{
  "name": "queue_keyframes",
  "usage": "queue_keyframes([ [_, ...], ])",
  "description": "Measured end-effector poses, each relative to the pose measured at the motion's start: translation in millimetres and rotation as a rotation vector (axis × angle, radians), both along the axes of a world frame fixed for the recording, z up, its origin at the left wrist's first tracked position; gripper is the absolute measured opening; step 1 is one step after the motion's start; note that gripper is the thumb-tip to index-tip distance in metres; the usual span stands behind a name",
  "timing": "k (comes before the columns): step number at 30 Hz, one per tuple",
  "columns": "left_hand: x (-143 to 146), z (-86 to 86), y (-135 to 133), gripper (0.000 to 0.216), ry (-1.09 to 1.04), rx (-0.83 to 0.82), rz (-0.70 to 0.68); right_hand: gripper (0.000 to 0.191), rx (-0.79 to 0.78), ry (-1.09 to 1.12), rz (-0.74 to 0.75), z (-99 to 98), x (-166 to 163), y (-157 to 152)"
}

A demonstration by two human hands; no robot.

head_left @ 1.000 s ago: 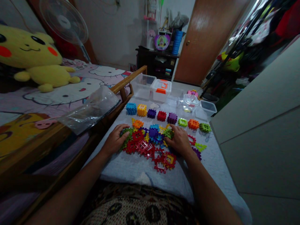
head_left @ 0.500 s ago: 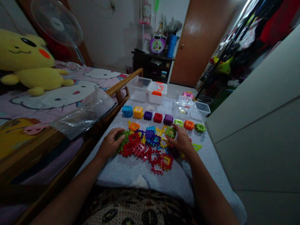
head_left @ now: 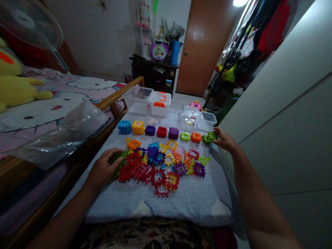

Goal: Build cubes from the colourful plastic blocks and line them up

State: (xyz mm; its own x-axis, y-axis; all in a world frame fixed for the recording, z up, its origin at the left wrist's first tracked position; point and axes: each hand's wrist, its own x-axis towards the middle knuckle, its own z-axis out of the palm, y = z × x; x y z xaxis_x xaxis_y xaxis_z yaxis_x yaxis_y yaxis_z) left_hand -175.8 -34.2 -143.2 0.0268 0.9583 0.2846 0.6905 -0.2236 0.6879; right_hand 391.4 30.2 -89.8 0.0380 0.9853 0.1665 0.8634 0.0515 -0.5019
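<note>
A heap of flat interlocking plastic tiles [head_left: 158, 162] in red, purple, yellow and green lies on a pale cloth [head_left: 181, 200] in front of me. Behind it stands a row of built cubes, from a blue cube [head_left: 125, 126] on the left to a green cube [head_left: 209, 138] at the right end. My left hand [head_left: 103, 168] lies flat, fingers spread, on the green and red tiles at the heap's left edge. My right hand [head_left: 225, 139] has reached to the far right, its fingers curled against the green cube.
Clear plastic boxes [head_left: 137, 99], one with a white and orange lid [head_left: 159, 102], stand behind the cubes. A wooden bed rail [head_left: 114, 97] and a clear plastic bag [head_left: 59, 136] lie to the left. A pale cupboard wall [head_left: 285, 114] closes the right side. A yellow plush toy [head_left: 15, 86] rests on the bed.
My right hand left the heap's right side and moved far right to the green cube at the row's end. The tiles it covered now show. The view swung right.
</note>
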Motion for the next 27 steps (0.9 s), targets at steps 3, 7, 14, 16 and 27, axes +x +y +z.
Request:
queue_keyframes([
  [3, 1, 0.1, 0, 0.038, 0.01, 0.012, 0.0, 0.067, -0.04, -0.028, 0.041, -5.3, -1, 8],
  [7, 1, 1.3, -1, 0.037, 0.022, 0.032, 0.0, 0.069, -0.046, -0.113, 0.083, -7.6, -4, 13],
  [14, 0, 1.9, 0, 0.035, 0.056, 0.042, -0.012, 0.074, -0.108, -0.243, 0.064, -12.7, -3, 12],
  [16, 1, 1.9, 0, 0.036, 0.055, 0.037, -0.011, 0.076, -0.107, -0.241, 0.075, -14.0, -3, 12],
  [27, 1, -0.6, 0, 0.035, 0.006, 0.03, -0.019, 0.078, -0.022, -0.178, 0.073, -16.2, -5, 11],
])
